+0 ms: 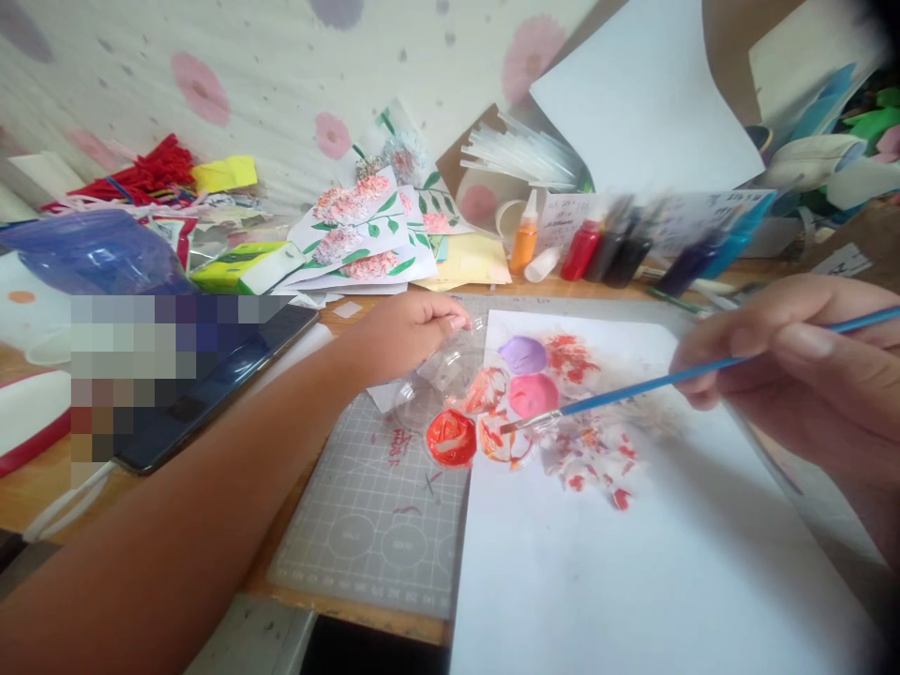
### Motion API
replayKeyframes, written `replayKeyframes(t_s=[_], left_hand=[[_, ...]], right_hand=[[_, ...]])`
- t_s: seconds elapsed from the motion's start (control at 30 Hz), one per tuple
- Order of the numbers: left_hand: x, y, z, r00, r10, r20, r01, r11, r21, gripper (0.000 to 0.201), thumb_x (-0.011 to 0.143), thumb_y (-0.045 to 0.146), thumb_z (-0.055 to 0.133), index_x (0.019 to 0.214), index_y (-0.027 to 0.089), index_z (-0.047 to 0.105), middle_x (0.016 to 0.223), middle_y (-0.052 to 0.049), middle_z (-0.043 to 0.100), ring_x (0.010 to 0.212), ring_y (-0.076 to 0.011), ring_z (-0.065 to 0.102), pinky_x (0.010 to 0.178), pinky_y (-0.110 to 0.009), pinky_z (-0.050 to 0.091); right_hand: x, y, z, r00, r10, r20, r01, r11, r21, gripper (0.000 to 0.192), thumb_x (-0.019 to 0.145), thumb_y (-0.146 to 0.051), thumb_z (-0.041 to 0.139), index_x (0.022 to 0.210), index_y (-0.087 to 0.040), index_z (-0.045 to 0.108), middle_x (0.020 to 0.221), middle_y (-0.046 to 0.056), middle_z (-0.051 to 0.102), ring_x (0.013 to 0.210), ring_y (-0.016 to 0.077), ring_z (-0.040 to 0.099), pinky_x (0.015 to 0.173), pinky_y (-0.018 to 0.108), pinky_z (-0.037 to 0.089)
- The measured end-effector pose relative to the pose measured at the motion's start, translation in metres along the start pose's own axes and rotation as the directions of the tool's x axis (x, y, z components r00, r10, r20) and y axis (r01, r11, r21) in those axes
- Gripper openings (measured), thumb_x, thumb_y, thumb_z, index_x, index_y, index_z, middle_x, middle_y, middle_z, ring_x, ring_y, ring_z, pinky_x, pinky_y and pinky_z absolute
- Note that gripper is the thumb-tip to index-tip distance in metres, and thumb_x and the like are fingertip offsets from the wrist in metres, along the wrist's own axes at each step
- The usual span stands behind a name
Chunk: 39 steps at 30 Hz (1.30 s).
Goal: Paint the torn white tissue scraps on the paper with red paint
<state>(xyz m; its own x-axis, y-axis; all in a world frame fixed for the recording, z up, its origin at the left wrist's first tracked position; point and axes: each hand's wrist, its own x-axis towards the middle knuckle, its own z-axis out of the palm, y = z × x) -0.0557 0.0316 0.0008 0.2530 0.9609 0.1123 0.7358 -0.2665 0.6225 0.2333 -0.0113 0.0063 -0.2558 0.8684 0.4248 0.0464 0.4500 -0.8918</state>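
Note:
In my right hand is a paintbrush with a blue handle, pinched between thumb and fingers. Its bristle tip touches an orange-smeared well of a clear plastic paint palette. My left hand grips the palette's far left edge, its fingers closed. Wells of the palette hold purple, pink and red-orange paint. Under it lies a white sheet of paper, where red and pale dabbed petal shapes show to the right of the palette.
A grey cutting mat lies beneath the paper. Paint bottles line the back of the table, next to painted flower pictures. At left are a dark phone, partly pixelated, and a blue plastic bag.

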Motion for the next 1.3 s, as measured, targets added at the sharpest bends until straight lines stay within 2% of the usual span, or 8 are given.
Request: replayKeyframes(t_s=[0.1, 0.3, 0.53, 0.63, 0.8, 0.9, 1.07, 1.3], left_hand=[[-0.001, 0.004, 0.0, 1.0, 0.023, 0.006, -0.023, 1.0, 0.004, 0.03, 0.08, 0.039, 0.046, 0.089, 0.019, 0.068, 0.064, 0.001, 0.059, 0.065, -0.0132, 0.053, 0.06, -0.025, 0.039], [-0.001, 0.006, 0.001, 0.999, 0.035, 0.011, -0.035, 0.999, 0.001, 0.031, 0.08, 0.039, 0.046, 0.089, 0.019, 0.068, 0.067, 0.001, 0.06, 0.068, -0.0139, 0.054, 0.064, -0.026, 0.04], [-0.001, 0.007, 0.002, 0.999, 0.052, 0.0, -0.052, 0.999, 0.013, 0.029, 0.08, 0.036, 0.047, 0.089, 0.018, 0.068, 0.069, 0.0, 0.061, 0.072, -0.0142, 0.055, 0.067, -0.025, 0.041], [-0.002, 0.007, 0.002, 0.999, 0.041, -0.002, -0.041, 0.999, 0.012, 0.029, 0.08, 0.036, 0.047, 0.089, 0.019, 0.068, 0.067, 0.001, 0.059, 0.07, -0.0138, 0.054, 0.065, -0.025, 0.04], [-0.002, 0.006, 0.002, 1.0, 0.02, -0.001, -0.02, 1.0, 0.015, 0.03, 0.079, 0.038, 0.047, 0.09, 0.02, 0.069, 0.061, 0.0, 0.057, 0.064, -0.0141, 0.052, 0.059, -0.025, 0.039], [-0.002, 0.006, 0.002, 1.0, 0.011, 0.001, -0.011, 1.0, 0.016, 0.03, 0.079, 0.038, 0.048, 0.09, 0.019, 0.069, 0.062, 0.0, 0.057, 0.064, -0.0143, 0.052, 0.058, -0.025, 0.038], [-0.004, 0.009, 0.002, 1.0, 0.011, 0.01, -0.011, 1.0, 0.003, 0.03, 0.08, 0.037, 0.048, 0.091, 0.017, 0.068, 0.064, 0.0, 0.057, 0.063, -0.0133, 0.05, 0.058, -0.025, 0.036], [-0.005, 0.012, 0.001, 0.999, 0.027, 0.027, -0.026, 0.999, -0.025, 0.029, 0.081, 0.036, 0.047, 0.091, 0.016, 0.066, 0.055, 0.003, 0.046, 0.055, -0.0104, 0.042, 0.054, -0.023, 0.033]], right_hand=[[-0.001, 0.004, 0.003, 0.994, -0.034, 0.101, 0.031, 0.999, 0.028, 0.01, 0.083, -0.031, 0.055, 0.08, -0.025, 0.061, 0.069, 0.004, 0.061, 0.057, 0.0126, 0.058, 0.05, 0.026, 0.05], [-0.004, 0.001, 0.003, 0.988, -0.032, 0.149, 0.034, 0.999, -0.011, 0.012, 0.085, -0.029, 0.052, 0.08, -0.024, 0.062, 0.07, 0.003, 0.061, 0.06, 0.0126, 0.059, 0.052, 0.027, 0.051], [-0.005, 0.001, 0.003, 0.991, -0.028, 0.13, 0.04, 0.995, -0.09, 0.012, 0.084, -0.033, 0.053, 0.083, -0.026, 0.063, 0.074, 0.003, 0.062, 0.064, 0.0142, 0.06, 0.055, 0.027, 0.053], [-0.004, 0.001, 0.003, 0.984, -0.046, 0.173, 0.059, 0.996, -0.071, 0.014, 0.085, -0.032, 0.052, 0.08, -0.025, 0.064, 0.07, 0.004, 0.062, 0.063, 0.0149, 0.06, 0.054, 0.027, 0.053], [-0.004, 0.0, 0.002, 0.989, -0.056, 0.138, 0.073, 0.99, -0.123, 0.013, 0.084, -0.034, 0.054, 0.081, -0.025, 0.063, 0.071, 0.004, 0.062, 0.063, 0.0161, 0.061, 0.053, 0.029, 0.052], [-0.003, -0.001, 0.003, 0.985, -0.057, 0.165, 0.075, 0.992, -0.103, 0.015, 0.084, -0.034, 0.054, 0.079, -0.024, 0.064, 0.072, 0.004, 0.062, 0.062, 0.0164, 0.061, 0.052, 0.03, 0.052], [-0.003, -0.002, 0.005, 0.99, -0.066, 0.124, 0.079, 0.992, -0.097, 0.015, 0.083, -0.034, 0.056, 0.08, -0.023, 0.065, 0.072, 0.003, 0.062, 0.064, 0.0163, 0.062, 0.055, 0.03, 0.051], [-0.003, -0.002, 0.005, 0.991, -0.05, 0.125, 0.06, 0.995, -0.074, 0.018, 0.083, -0.037, 0.056, 0.078, -0.022, 0.065, 0.072, 0.001, 0.062, 0.063, 0.0155, 0.062, 0.054, 0.03, 0.051]])
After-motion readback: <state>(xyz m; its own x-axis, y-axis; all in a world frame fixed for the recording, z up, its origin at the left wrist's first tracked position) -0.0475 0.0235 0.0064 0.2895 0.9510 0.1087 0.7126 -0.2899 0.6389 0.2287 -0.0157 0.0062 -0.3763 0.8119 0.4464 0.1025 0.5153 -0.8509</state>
